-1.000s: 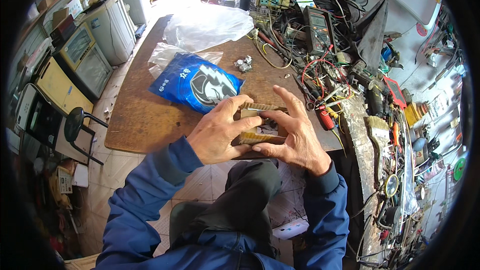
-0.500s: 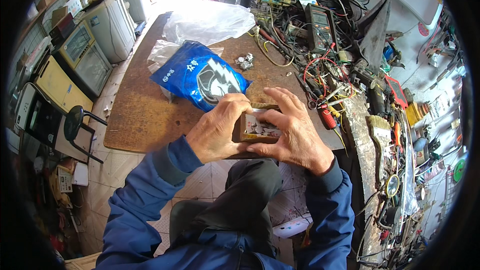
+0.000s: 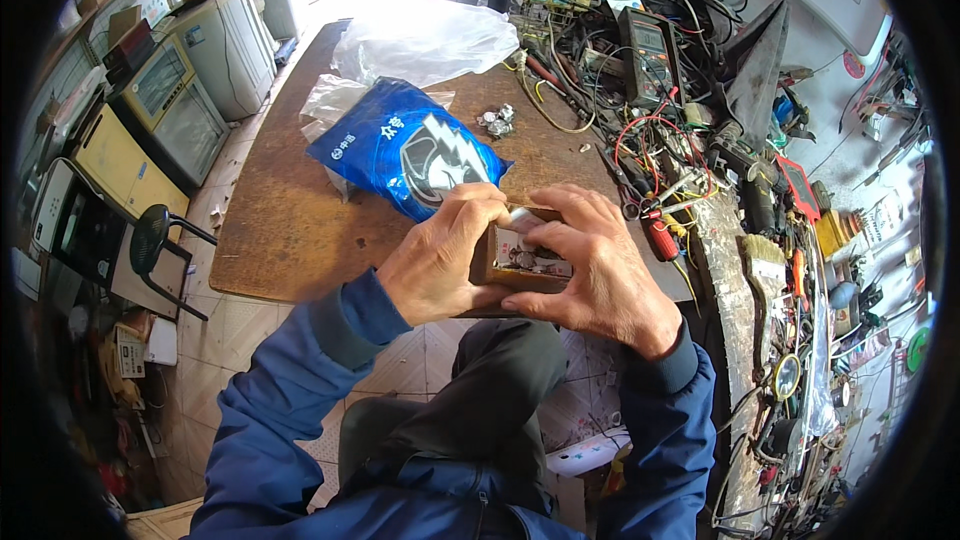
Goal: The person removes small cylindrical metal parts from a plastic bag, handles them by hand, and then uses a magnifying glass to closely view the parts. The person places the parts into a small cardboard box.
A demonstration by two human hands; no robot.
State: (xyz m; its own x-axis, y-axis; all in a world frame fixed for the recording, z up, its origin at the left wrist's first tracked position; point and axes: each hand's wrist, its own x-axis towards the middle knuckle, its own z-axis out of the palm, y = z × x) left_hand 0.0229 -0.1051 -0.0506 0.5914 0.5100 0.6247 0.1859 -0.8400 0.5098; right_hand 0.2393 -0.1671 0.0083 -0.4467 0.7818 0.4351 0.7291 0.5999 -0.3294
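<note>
A small open brown box (image 3: 484, 262) with small metallic and whitish pieces inside is held over the table's near edge. My left hand (image 3: 447, 253) grips its left side, fingers on top and thumb below. My right hand (image 3: 600, 265) is wrapped round the right side, its thumb under the front and its curled fingers reaching over the opening. Those fingers hide part of the contents, and what their tips touch I cannot make out. Just beyond the box lies a shiny blue plastic bag (image 3: 375, 148) with a white and grey print.
On the brown wooden table (image 3: 270, 230) lie a clear plastic bag (image 3: 425, 37) and crumpled foil (image 3: 496, 121). Cables, a multimeter (image 3: 650, 57) and a red-handled screwdriver (image 3: 661, 238) crowd the right. A brush (image 3: 764, 265) lies further right. A black chair (image 3: 152, 240) stands left.
The box's open top shows more dark pieces near its front. My hands keep their hold on it, with the right fingers shifted slightly. The whole view has moved a little.
</note>
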